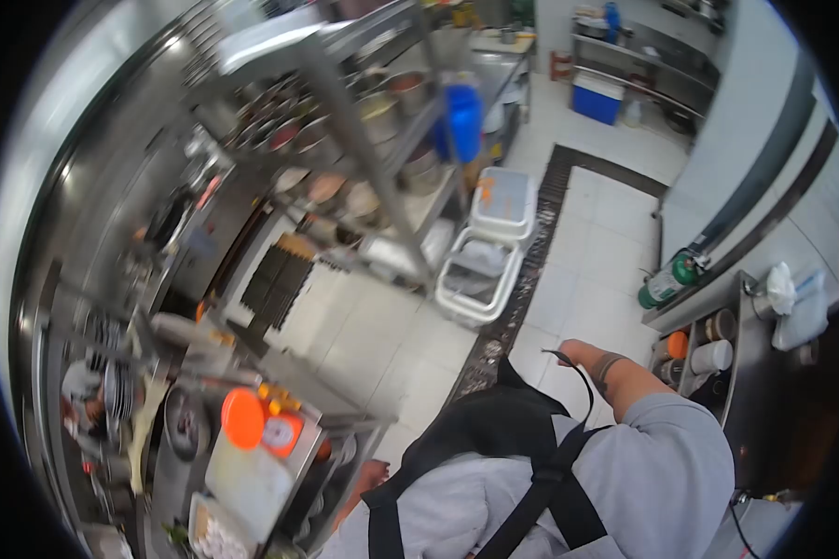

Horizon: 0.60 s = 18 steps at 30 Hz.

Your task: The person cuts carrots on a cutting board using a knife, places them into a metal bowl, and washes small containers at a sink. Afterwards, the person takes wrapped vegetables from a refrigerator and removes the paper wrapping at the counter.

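Note:
My right hand is out in front on the right, its fingers closed at a thin black apron string. The string's loose end sticks out beyond the hand, and its other part runs back toward my chest. A black apron hangs over my grey shirt, with dark straps crossing it. Lower down, my left hand shows at the apron's left side, near the steel counter. It is small and partly hidden, so its fingers cannot be made out.
To the left, a steel counter holds an orange lid, an orange scale, a white cutting board and a pan. Ahead stand white bins beside a shelf of pots. A green cylinder stands right; a dark drain channel crosses the floor.

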Each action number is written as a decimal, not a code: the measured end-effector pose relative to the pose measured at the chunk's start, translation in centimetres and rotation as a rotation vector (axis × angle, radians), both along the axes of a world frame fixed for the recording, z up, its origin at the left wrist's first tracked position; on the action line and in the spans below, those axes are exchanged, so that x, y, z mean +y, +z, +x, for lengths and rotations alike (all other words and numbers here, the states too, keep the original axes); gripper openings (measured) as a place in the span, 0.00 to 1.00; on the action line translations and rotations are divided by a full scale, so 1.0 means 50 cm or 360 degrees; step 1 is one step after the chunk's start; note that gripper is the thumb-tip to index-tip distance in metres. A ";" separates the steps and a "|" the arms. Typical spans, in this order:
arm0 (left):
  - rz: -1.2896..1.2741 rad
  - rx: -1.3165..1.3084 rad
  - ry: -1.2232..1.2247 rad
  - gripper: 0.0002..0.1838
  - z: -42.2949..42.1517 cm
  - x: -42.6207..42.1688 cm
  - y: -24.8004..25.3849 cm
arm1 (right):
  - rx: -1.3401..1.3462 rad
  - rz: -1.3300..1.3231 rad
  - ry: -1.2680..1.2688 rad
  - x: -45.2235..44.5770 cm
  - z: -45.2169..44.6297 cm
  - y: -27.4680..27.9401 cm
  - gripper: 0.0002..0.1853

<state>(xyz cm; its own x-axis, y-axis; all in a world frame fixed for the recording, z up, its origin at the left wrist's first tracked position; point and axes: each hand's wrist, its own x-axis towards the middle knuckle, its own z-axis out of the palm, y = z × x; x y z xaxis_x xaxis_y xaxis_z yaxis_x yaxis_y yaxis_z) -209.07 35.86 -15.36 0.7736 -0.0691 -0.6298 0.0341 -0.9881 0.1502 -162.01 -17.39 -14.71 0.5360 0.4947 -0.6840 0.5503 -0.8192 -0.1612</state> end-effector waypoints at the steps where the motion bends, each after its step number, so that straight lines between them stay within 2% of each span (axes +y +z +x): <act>1: -0.0160 0.0132 0.0270 0.17 0.130 -0.013 0.001 | -0.0049 -0.0094 -0.0212 -0.087 0.031 0.011 0.20; 2: -0.0324 0.0277 0.0541 0.17 0.261 -0.033 -0.004 | -0.0053 -0.0117 -0.0278 -0.165 0.062 0.026 0.20; 3: -0.0125 -0.0066 0.0165 0.20 0.351 -0.013 -0.043 | -0.0111 -0.0126 -0.0412 -0.238 0.099 0.047 0.20; 4: -0.0161 -0.0150 -0.0099 0.23 0.475 -0.033 -0.042 | -0.0166 -0.0141 -0.0533 -0.303 0.131 0.069 0.20; 5: -0.0547 -0.0249 0.0790 0.23 0.583 -0.085 -0.032 | -0.0159 -0.0179 -0.0563 -0.355 0.158 0.091 0.20; 6: -0.0667 -0.0350 0.1060 0.22 0.687 -0.137 -0.002 | -0.0231 -0.0108 -0.0692 -0.397 0.184 0.111 0.20; 7: -0.0725 -0.0227 0.0975 0.21 0.794 -0.194 0.086 | -0.0298 -0.0033 -0.0814 -0.433 0.210 0.122 0.20; 8: -0.0898 -0.0321 0.0926 0.22 0.879 -0.217 0.054 | -0.0358 0.0012 -0.0776 -0.459 0.236 0.130 0.20; 9: -0.0960 -0.0384 0.0837 0.21 0.947 -0.259 0.074 | -0.0334 -0.0017 -0.0772 -0.478 0.257 0.141 0.20; 10: -0.0865 -0.0497 0.0545 0.21 1.012 -0.306 0.131 | -0.0282 0.0177 -0.1029 -0.485 0.277 0.157 0.19; 11: -0.0854 -0.0372 0.0557 0.21 1.070 -0.353 0.182 | -0.0234 0.0369 -0.1289 -0.491 0.301 0.173 0.18; 12: -0.0837 -0.0435 0.0432 0.20 1.122 -0.395 0.214 | -0.0220 0.0334 -0.1288 -0.496 0.326 0.186 0.18; 14: -0.0846 -0.0471 0.0320 0.20 1.214 -0.475 0.245 | -0.0026 0.0438 -0.1402 -0.511 0.382 0.207 0.18; 16: -0.1077 -0.0503 0.0221 0.19 1.303 -0.541 0.254 | 0.0046 0.0388 -0.1412 -0.563 0.451 0.199 0.18; 18: -0.1161 -0.0452 0.0261 0.20 1.405 -0.598 0.260 | 0.0109 0.0374 -0.1447 -0.606 0.514 0.186 0.17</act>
